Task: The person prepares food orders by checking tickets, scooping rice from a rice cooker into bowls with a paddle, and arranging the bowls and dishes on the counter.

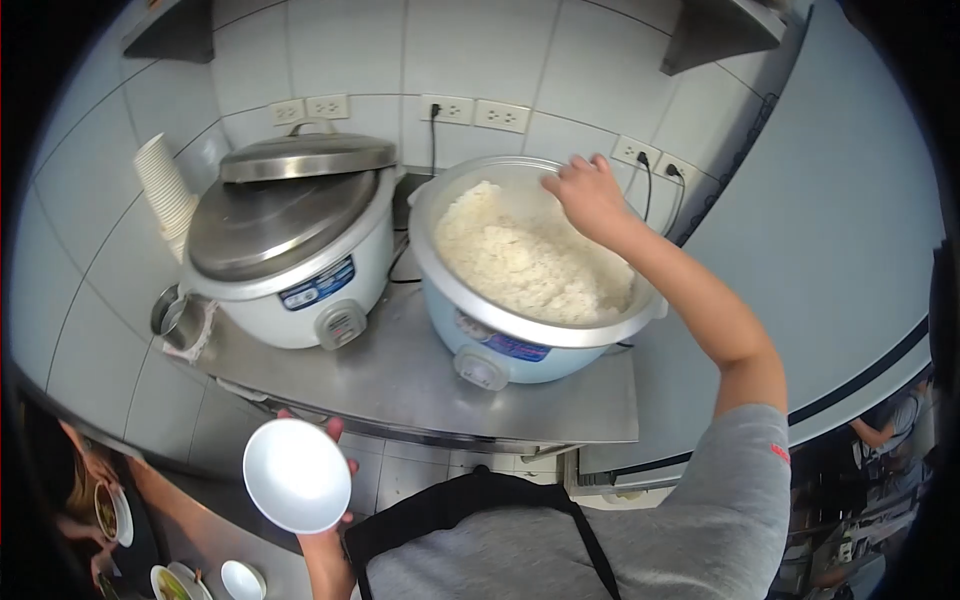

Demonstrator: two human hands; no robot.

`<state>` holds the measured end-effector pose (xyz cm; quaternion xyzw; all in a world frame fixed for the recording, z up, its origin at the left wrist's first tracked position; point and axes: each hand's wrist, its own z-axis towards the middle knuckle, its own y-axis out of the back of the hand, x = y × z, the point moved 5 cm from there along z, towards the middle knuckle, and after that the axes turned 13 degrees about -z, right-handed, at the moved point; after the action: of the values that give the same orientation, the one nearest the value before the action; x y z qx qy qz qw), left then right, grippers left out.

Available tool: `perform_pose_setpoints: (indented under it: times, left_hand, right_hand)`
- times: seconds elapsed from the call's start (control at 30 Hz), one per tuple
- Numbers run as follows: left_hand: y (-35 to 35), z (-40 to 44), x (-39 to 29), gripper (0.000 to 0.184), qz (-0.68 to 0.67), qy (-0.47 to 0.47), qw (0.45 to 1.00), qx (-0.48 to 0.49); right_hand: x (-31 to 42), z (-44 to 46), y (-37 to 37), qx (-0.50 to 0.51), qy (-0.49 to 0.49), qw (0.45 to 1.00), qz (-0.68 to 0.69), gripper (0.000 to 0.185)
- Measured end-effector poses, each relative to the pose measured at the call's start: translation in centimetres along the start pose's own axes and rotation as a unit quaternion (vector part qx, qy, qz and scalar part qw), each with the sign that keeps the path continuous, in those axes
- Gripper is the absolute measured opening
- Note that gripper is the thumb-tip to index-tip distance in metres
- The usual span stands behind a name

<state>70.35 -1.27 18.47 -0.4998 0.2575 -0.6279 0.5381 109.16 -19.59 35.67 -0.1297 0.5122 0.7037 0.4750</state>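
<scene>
My left hand (336, 428) is closed around a small white bowl (297, 475), its inside facing up toward me. My right hand (590, 200) is over the far right rim of an uncovered rice cooker (570, 362). Its fingers are curled, and whatever they may hold is hidden. White rice (530, 265) fills much of the cooker, heaped higher toward the back left.
A second rice cooker (240, 305) stands left, covered, with another metal lid (310, 157) on top. Stacked cups (165, 190) and a metal container (178, 318) sit beside it. Outlets line the wall. At lower left, another person's hands (98, 465) are near bowls.
</scene>
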Motion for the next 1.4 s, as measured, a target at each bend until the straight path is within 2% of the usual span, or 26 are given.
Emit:
perform_pose_setpoints:
  times: [0.07,0.2,0.27,0.33,0.4,0.43,0.47,0.5,0.53,0.57,0.6,0.63,0.7,0.83,0.9,0.93,1.03,1.07,1.13,1.17,1.2,1.27,1.3,1.33,1.37,1.4]
  left_hand:
    - [0.3,4.4,2.4,0.063,0.048,0.053,0.997,0.002]
    - [2.0,10.6,4.6,0.065,0.123,0.139,0.982,0.020]
    - [2.2,13.2,7.0,0.068,0.101,0.197,0.975,0.033]
    - [2.1,15.4,8.6,0.074,0.148,0.217,0.964,0.039]
    - [3.1,16.8,9.3,0.080,0.266,0.148,0.951,-0.047]
    - [4.2,17.4,8.8,0.083,0.308,-0.007,0.940,-0.146]
    - [4.1,18.1,9.0,0.083,0.312,-0.010,0.939,-0.146]
    - [4.0,19.0,9.9,0.081,0.356,0.071,0.922,-0.137]
    - [3.8,19.7,10.8,0.080,0.398,0.153,0.896,-0.126]
    - [3.4,20.7,11.6,0.071,0.371,0.158,0.904,-0.141]
    - [3.2,21.8,11.6,0.071,0.375,0.157,0.903,-0.140]
    - [3.5,22.6,11.5,0.069,0.388,0.174,0.887,-0.179]
    - [3.7,24.3,11.4,0.067,0.405,0.188,0.868,-0.217]
    - [3.3,27.3,9.7,0.057,0.519,0.154,0.800,-0.261]
    - [3.4,28.5,9.0,0.057,0.523,0.154,0.795,-0.265]
    - [3.6,29.1,8.9,0.056,0.523,0.162,0.791,-0.273]
    - [5.8,30.9,8.9,0.057,0.495,0.181,0.798,-0.293]
    - [6.9,31.4,9.0,0.058,0.477,0.182,0.801,-0.312]
    - [8.9,32.6,10.2,0.056,0.445,0.181,0.821,-0.309]
    - [9.9,33.3,10.8,0.055,0.402,0.174,0.850,-0.291]
    - [10.8,33.8,11.1,0.054,0.358,0.166,0.877,-0.273]
    - [11.1,35.0,11.1,0.054,0.323,0.152,0.895,-0.267]
    - [10.6,35.4,10.9,0.055,0.321,0.116,0.902,-0.266]
    - [10.4,35.7,10.8,0.055,0.316,0.081,0.907,-0.266]
    - [10.3,35.9,10.7,0.055,0.313,0.084,0.906,-0.272]
    - [9.9,36.2,10.1,0.055,0.321,0.078,0.905,-0.269]
  right_hand:
    - [-1.3,-5.3,-3.3,0.043,0.068,0.992,-0.093,0.024]
    - [-0.5,-11.2,-0.5,0.037,0.079,0.996,0.010,0.020]
    - [0.7,-13.0,0.8,0.031,0.096,0.995,0.014,0.020]
    - [0.9,-13.7,1.4,0.022,0.111,0.994,0.016,0.021]
    - [0.3,-13.8,1.0,0.075,0.087,0.988,0.099,0.019]
    - [0.1,-13.6,0.9,0.073,0.087,0.988,0.102,0.019]
    - [-0.2,-13.3,0.1,0.133,0.075,0.978,0.142,0.014]
    - [-0.3,-13.0,-0.8,0.191,0.064,0.963,0.180,0.010]
    - [-0.5,-12.4,-1.1,0.186,0.064,0.963,0.183,0.010]
    - [-0.5,-12.0,-1.9,0.252,0.060,0.941,0.218,0.009]
    - [-0.5,-11.8,-2.8,0.316,0.057,0.913,0.251,0.012]
    - [-0.7,-11.3,-3.4,0.313,0.057,0.914,0.252,0.012]
    - [-0.5,-11.3,-5.9,0.417,0.023,0.839,0.348,0.012]
    - [-1.0,-11.0,-8.9,0.405,-0.016,0.822,0.400,0.012]
    - [-1.3,-11.1,-10.0,0.482,-0.090,0.662,0.567,0.014]
    - [-1.9,-10.6,-10.4,0.479,-0.093,0.664,0.567,0.014]
    - [-4.3,-7.3,-11.5,0.359,-0.114,0.721,0.582,0.017]
    - [-4.5,-6.4,-10.6,0.358,-0.113,0.721,0.582,0.017]
    - [-5.5,-3.3,-7.1,0.238,-0.124,0.823,0.500,0.017]
    - [-5.0,-2.5,-6.4,0.184,-0.114,0.864,0.455,0.017]
    - [-4.3,-2.1,-6.4,0.183,-0.110,0.864,0.456,0.017]
    - [-3.7,-1.1,-5.3,0.038,-0.087,0.945,0.313,0.020]
    - [-3.5,-0.6,-5.9,0.040,-0.087,0.944,0.315,0.020]
    - [-4.2,0.2,-6.6,0.017,-0.121,0.964,0.234,0.019]
    - [-4.5,0.6,-7.4,-0.004,-0.153,0.977,0.151,0.019]
    - [-4.0,0.8,-8.9,0.002,-0.154,0.976,0.153,0.019]
